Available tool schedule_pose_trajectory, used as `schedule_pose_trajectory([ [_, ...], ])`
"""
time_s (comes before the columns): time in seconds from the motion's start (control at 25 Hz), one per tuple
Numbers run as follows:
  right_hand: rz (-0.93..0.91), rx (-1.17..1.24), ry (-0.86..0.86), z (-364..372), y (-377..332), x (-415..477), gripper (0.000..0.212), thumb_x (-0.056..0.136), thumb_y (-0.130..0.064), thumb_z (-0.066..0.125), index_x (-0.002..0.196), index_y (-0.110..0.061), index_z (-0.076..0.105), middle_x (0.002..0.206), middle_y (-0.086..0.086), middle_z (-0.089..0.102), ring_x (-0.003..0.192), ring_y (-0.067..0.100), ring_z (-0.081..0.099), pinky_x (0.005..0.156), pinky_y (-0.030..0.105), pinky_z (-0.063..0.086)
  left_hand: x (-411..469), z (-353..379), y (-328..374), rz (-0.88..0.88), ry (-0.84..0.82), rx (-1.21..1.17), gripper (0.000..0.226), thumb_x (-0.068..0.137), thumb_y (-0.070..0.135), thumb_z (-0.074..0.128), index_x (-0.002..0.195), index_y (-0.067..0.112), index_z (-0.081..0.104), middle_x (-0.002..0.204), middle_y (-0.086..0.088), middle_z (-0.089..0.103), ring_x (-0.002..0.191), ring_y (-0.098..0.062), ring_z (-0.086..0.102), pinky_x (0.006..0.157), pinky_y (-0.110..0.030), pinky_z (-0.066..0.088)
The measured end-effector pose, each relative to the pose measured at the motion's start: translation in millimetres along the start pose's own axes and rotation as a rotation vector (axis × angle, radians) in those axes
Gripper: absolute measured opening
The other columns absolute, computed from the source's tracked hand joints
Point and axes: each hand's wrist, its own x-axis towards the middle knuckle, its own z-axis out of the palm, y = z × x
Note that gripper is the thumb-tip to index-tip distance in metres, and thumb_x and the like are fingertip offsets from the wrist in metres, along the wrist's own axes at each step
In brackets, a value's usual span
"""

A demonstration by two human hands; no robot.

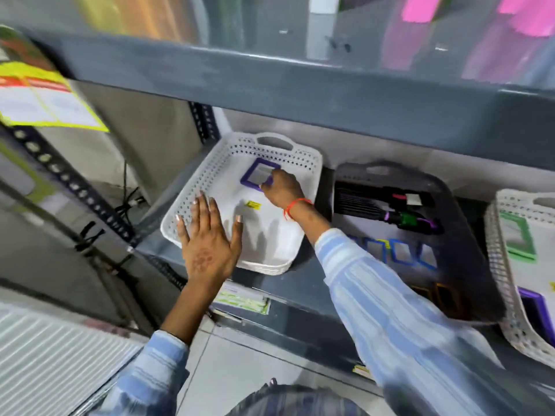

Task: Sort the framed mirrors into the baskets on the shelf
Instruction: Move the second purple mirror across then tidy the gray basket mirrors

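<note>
A white perforated basket (192,202) sits at the left of the grey shelf. Inside it, near the back, is a purple-framed mirror (256,175); my right hand (283,187) grips its right corner with closed fingers. My left hand (207,238) lies flat with spread fingers over the basket's front left rim, holding nothing. A dark grey basket (468,235) in the middle holds several blue-framed mirrors (401,250). At the right a second white basket (495,265) holds a green-framed mirror (518,237) and another purple one (534,310).
Dark combs and brushes (387,205) lie at the back of the grey basket. A small yellow label (253,205) is on the left basket's floor. The upper shelf board (270,85) hangs close above. A perforated metal upright (72,187) stands left. Papers (243,301) lie below.
</note>
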Motion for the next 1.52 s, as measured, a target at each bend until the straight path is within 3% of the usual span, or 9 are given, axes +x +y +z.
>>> schedule_pose_trajectory([
  [0.16,0.143,-0.126,-0.087,30.8,-5.7,48.1,0.07,0.096,-0.043,0.04,0.14,0.011,0.031,0.148,0.029,0.035,0.137,0.04,0.036,0.116,0.042,0.03,-1.2,-0.8,1.7,-0.009,0.014,0.008,0.086,0.082,0.062,0.005,0.147,0.008,0.018,0.158,-0.008,0.012,0.144,-0.02,0.01,0.114,-0.042,-0.007],
  [0.32,0.295,-0.109,0.001,61.2,-10.3,79.8,0.116,0.075,-0.071,0.052,0.144,0.013,0.015,0.152,0.036,0.019,0.141,0.049,0.018,0.119,0.055,0.016,-3.0,-1.0,1.3,0.002,-0.003,0.038,0.085,0.083,0.063,0.003,0.147,0.008,0.014,0.158,-0.007,0.007,0.145,-0.018,0.003,0.116,-0.044,-0.007],
  [0.44,0.311,-0.066,0.02,70.8,-18.5,81.1,0.098,0.08,-0.05,0.064,0.147,0.002,0.017,0.154,0.035,0.007,0.143,0.05,0.009,0.118,0.057,0.015,-3.7,-0.7,0.2,0.004,0.001,0.043,0.083,0.085,0.062,0.005,0.148,0.009,0.013,0.158,-0.006,0.003,0.145,-0.017,0.0,0.116,-0.043,-0.007],
  [0.56,0.272,-0.144,-0.016,72.3,-12.1,80.2,0.068,0.088,-0.033,0.057,0.143,-0.004,0.029,0.154,0.031,0.016,0.143,0.043,0.016,0.117,0.053,0.019,-4.1,0.2,-0.6,0.009,-0.008,0.036,0.08,0.088,0.062,0.008,0.149,0.011,0.009,0.159,-0.005,-0.002,0.144,-0.016,-0.006,0.113,-0.04,-0.014],
  [0.8,0.195,-0.316,-0.053,62.3,1.0,51.6,0.069,0.079,-0.039,0.065,0.137,-0.013,0.039,0.145,0.023,0.036,0.134,0.04,0.031,0.106,0.05,0.038,-2.0,1.2,-0.7,0.028,-0.066,0.073,0.079,0.087,0.062,0.003,0.149,0.014,0.003,0.159,-0.002,-0.008,0.143,-0.017,-0.016,0.114,-0.045,-0.014],
  [0.96,0.009,-0.261,0.18,17.6,2.2,7.1,0.054,0.079,-0.031,0.063,0.126,-0.007,0.05,0.131,0.025,0.049,0.122,0.041,0.042,0.098,0.045,0.045,-2.2,-3.3,4.1,0.048,-0.069,0.069,0.082,0.083,0.063,-0.005,0.149,0.014,0.003,0.159,-0.002,-0.005,0.144,-0.018,-0.011,0.115,-0.047,-0.011],
  [1.08,-0.05,-0.296,0.355,-33.6,25.5,-37.1,0.051,0.076,-0.033,0.062,0.119,-0.007,0.052,0.121,0.025,0.054,0.113,0.04,0.051,0.094,0.043,0.046,-17.0,-6.1,36.7,0.132,-0.003,0.023,0.079,0.087,0.06,0.0,0.149,0.011,0.008,0.159,-0.004,0.001,0.145,-0.017,-0.005,0.115,-0.046,-0.011],
  [1.32,0.221,-0.284,0.455,-110.4,142.2,-138.6,0.043,0.072,-0.037,0.067,0.104,-0.008,0.06,0.106,0.022,0.065,0.108,0.037,0.056,0.091,0.041,0.046,-84.3,11.5,146.8,0.457,-0.046,-0.112,0.074,0.093,0.055,0.014,0.143,0.002,0.029,0.153,-0.015,0.025,0.142,-0.026,0.022,0.113,-0.048,0.001],
  [1.52,0.534,-0.237,0.592,-161.7,232.7,-223.3,0.061,0.061,-0.05,0.054,0.096,-0.002,0.066,0.098,0.025,0.07,0.104,0.038,0.058,0.088,0.042,0.045,-119.8,38.2,179.4,0.608,-0.11,-0.046,0.077,0.093,0.056,0.011,0.14,0.0,0.035,0.151,-0.017,0.029,0.14,-0.026,0.026,0.114,-0.048,0.002],
])
